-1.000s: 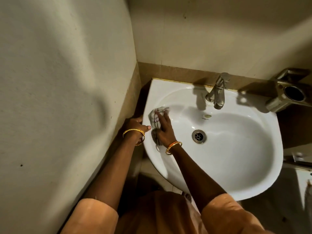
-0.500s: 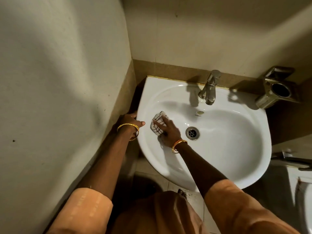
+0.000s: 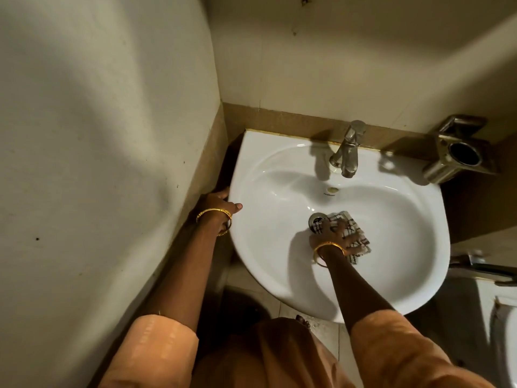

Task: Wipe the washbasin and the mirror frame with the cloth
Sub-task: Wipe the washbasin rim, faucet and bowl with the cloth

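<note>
Head view: a white washbasin [image 3: 391, 275] is fixed into a corner, its back edge against a brown tiled strip. Down in the bowl, the right hand [image 3: 334, 233] lies with fingers spread flat on a checked cloth [image 3: 355, 233], pressing it against the porcelain. The cloth sits at about 3 o'clock from the drain [image 3: 316, 219], touching it and covering its right part; a corner of the cloth pokes out beyond the fingertips toward 4 o'clock. A gold bangle [image 3: 327, 252] circles the right wrist, and the forearm runs back toward 6 o'clock into an orange sleeve [image 3: 391, 345].

The left hand [image 3: 218, 207] is at the basin's 9 o'clock edge. Its thumb lies on top of the rim and the other fingers curl round the outer edge, so it grips the washbasin rim; the fingers on the far side are hidden in shadow. 2 gold bangles [image 3: 215, 217] ring this wrist.

At 12 o'clock on the basin's back ledge stands a steel tap [image 3: 347, 152], its spout pointing down into the bowl, with the small overflow hole [image 3: 333, 189] just below it. At 2 o'clock, off the basin, a metal holder [image 3: 458, 155] with 1 round dark opening is mounted on the wall. The mirror frame is out of view.
</note>
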